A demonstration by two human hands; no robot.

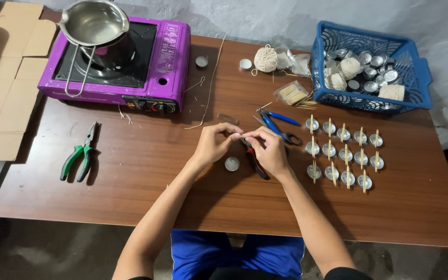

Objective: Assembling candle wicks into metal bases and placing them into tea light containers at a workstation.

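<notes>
My left hand (214, 142) and my right hand (269, 149) meet above the middle of the brown table (146, 181). Their fingertips pinch a small thin piece between them; it is too small to name. Just below the hands stands a single small round metal cup (232, 164). Red-handled pliers (255, 161) lie under my right hand. Blue-handled scissors (278, 124) lie just beyond it.
Rows of metal cups with wooden sticks across them (344, 153) stand at the right. A blue basket (420, 78) of cups and string balls is behind them. A purple gas stove (169, 62) with a steel pot (94, 23) stands far left. Green pliers (80, 153) lie left.
</notes>
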